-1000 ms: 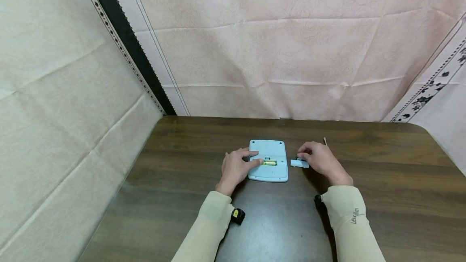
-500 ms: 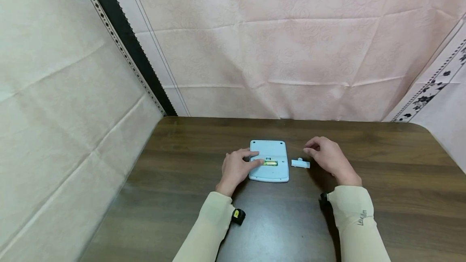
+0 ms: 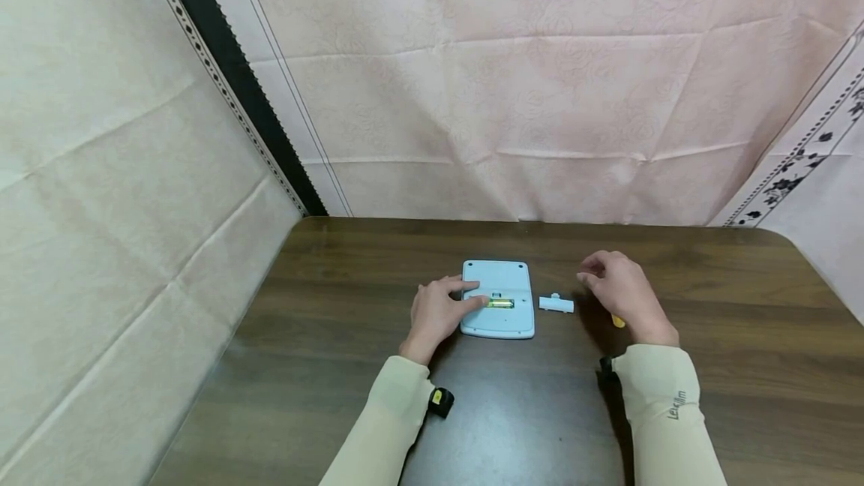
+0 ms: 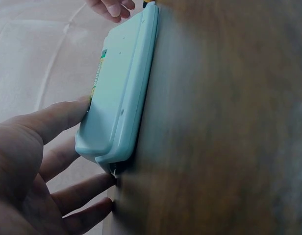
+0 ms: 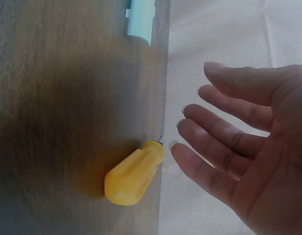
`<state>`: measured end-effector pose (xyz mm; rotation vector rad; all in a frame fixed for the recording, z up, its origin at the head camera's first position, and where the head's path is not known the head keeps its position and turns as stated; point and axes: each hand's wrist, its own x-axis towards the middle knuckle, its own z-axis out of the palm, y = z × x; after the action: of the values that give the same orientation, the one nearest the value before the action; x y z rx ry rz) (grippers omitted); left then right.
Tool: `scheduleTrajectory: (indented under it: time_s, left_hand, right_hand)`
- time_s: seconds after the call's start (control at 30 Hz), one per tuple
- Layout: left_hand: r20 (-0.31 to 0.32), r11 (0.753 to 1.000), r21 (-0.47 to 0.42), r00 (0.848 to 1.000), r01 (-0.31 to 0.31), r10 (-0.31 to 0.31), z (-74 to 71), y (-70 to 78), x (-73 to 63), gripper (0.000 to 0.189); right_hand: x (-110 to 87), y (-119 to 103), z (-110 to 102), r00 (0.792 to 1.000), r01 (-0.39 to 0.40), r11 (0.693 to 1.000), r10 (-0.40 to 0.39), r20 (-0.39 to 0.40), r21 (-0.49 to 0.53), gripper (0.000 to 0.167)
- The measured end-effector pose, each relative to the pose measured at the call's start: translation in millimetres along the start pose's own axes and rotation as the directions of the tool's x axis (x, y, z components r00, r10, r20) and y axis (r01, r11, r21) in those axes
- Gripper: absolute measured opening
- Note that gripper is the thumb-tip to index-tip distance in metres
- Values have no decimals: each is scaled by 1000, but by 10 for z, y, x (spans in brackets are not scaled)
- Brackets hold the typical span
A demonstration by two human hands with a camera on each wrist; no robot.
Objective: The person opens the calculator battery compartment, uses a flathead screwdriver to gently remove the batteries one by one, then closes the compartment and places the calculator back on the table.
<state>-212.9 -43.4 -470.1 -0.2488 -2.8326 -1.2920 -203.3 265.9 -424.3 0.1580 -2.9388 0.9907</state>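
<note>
A light-blue, calculator-like device (image 3: 498, 325) lies back-up on the table, its battery slot uncovered. In the slot sits a green battery (image 3: 501, 304). My left hand (image 3: 435, 315) rests on the device's left side, the thumb touching the battery's end and the index finger laid across the casing. A light-blue battery cover (image 3: 556, 304) lies just right of the device. Farther right, my right hand (image 3: 622, 292) hovers with loosely bent fingers and holds nothing. Below it lies a screwdriver with a yellow handle (image 5: 134, 176), mostly hidden by the hand in the head view.
The brown wooden table (image 3: 324, 306) ends at a pale patterned cloth (image 3: 540, 111) hung behind it. Another pale cloth (image 3: 121, 208) hangs along the left side. A small black wrist device (image 3: 442, 401) is on the left sleeve.
My right hand has let go of the battery cover and drawn away to the right, over the screwdriver, whose yellow handle now shows. The left hand stays on the device.
</note>
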Motion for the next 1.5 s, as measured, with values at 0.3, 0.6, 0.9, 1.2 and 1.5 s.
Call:
scheduleTrajectory:
  time_s: [0.3,0.6,0.9,1.2,1.5]
  left_hand:
    - [-4,1000,-15,1000,2,-2,-3,0,-11,34]
    - [-7,1000,-15,1000,-6,6,-7,-10,-15,34]
    - [-4,1000,-16,1000,0,0,-14,8,-9,34]
    - [-7,1000,-6,1000,-12,12,-14,17,-6,34]
    - [-13,1000,-19,1000,-18,18,-23,27,-7,34]
  right_hand:
    - [-15,9,-52,995,-100,995,100,-6,-6,41]
    - [-40,31,-108,969,-244,969,245,29,-27,54]
    - [-73,65,-153,949,-312,949,313,33,-46,56]
    - [-114,96,-151,923,-360,932,362,131,-33,31]
    - [-121,109,-158,896,-412,911,412,167,-37,33]
